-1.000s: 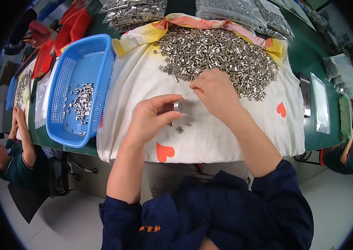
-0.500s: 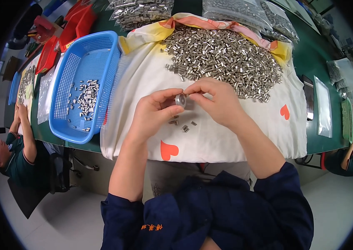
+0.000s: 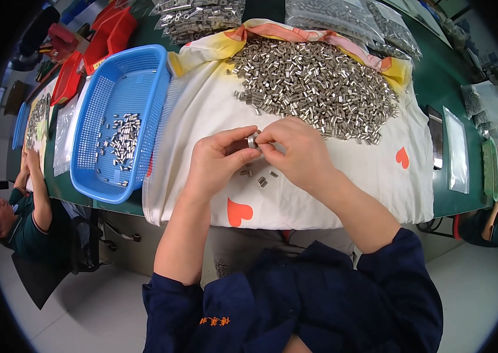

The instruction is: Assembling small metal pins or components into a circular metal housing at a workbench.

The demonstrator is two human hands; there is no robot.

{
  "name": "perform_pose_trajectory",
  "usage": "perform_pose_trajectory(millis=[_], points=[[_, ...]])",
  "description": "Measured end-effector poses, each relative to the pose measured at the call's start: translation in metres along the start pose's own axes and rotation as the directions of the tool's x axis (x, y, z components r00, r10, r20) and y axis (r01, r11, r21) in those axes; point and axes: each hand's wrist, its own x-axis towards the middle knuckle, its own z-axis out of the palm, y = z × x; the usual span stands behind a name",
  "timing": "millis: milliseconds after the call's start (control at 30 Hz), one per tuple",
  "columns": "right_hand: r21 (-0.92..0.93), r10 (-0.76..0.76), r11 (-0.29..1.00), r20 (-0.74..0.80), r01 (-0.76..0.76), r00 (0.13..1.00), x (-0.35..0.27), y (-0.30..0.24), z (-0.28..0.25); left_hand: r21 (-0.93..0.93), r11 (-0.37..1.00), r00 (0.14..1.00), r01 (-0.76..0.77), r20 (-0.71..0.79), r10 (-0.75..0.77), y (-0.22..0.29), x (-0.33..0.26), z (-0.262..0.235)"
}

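My left hand (image 3: 209,162) pinches a small round metal ring (image 3: 252,142) between thumb and fingers, above the white cloth (image 3: 331,188). Against the ring's right side, my right hand (image 3: 301,152) is closed in a pinch; whatever its fingertips hold is hidden. Below the hands, several short metal cylinders (image 3: 263,182) lie loose on the cloth. Just beyond them spreads a large heap of similar silvery cylinders (image 3: 319,82).
A blue mesh basket (image 3: 164,65) at the left contains more cylinders. Bags of metal parts (image 3: 199,13) line the back. Red bins (image 3: 108,38) stand at the far left. A phone (image 3: 435,138) and a clear bag (image 3: 456,153) lie right. People sit at both sides.
My right hand has shifted slightly left and its fingers have curled closer around the ring. The ring has turned more edge-on. My left hand keeps its grip.
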Motion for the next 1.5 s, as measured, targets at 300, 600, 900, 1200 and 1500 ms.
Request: perform_pose_trajectory(millis=[300, 600, 900, 1200, 1500], points=[[0.107, 0.182, 0.973, 0.209, -0.207, 0.961, 0.007, 0.007, -0.018, 0.013, 1.000, 0.998, -0.003, 0.064, 0.002, -0.004, 0.001, 0.001], [-0.343, 0.252, 0.924, 0.211, -0.170, 0.944, 0.006, 0.031, -0.046, 0.029, 0.999, 0.993, 0.033, 0.112, -0.036, 0.003, -0.001, 0.003], [-0.479, 0.073, 0.878, 0.131, -0.001, 0.989, -0.004, 0.029, -0.020, -0.039, 0.999, 0.996, 0.021, 0.093, -0.018, 0.002, -0.001, 0.001], [0.262, 0.218, 0.930, 0.175, -0.259, 0.960, 0.002, 0.004, -0.016, -0.128, 0.992, 0.998, -0.002, 0.064, 0.010, 0.000, 0.002, 0.001], [-0.094, 0.007, 0.996, 0.082, 0.001, 0.997, -0.002, 0.002, -0.008, 0.117, 0.993, 0.999, 0.009, 0.034, -0.013, 0.005, 0.001, 0.004]])
